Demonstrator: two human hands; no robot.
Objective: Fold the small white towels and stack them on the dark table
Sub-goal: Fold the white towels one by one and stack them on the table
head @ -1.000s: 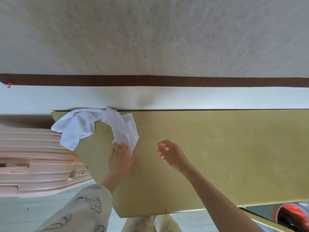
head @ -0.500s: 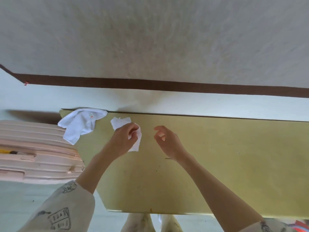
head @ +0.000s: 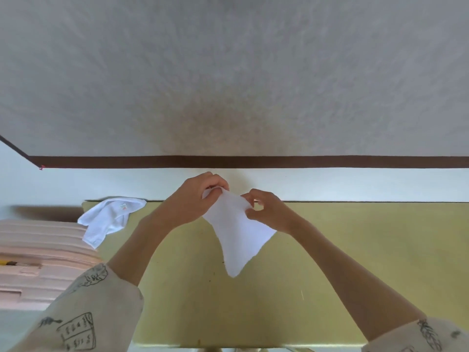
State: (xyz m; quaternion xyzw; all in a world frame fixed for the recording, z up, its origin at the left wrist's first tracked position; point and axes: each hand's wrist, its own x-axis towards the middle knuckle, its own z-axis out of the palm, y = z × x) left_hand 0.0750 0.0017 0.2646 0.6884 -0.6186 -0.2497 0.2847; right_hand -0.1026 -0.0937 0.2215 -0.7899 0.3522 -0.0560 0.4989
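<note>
2 hands [head: 193,201] [head: 269,212] pinch towel [head: 238,235] w/ fingers, 2nd towel [head: 106,222] at table [head: 355,250] corner, pink case [head: 38,260] beside

Yellow-green table [head: 355,250], crumpled white towel [head: 109,222] on corner

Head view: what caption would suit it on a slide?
Both hands hold a towel up over the table.
</note>
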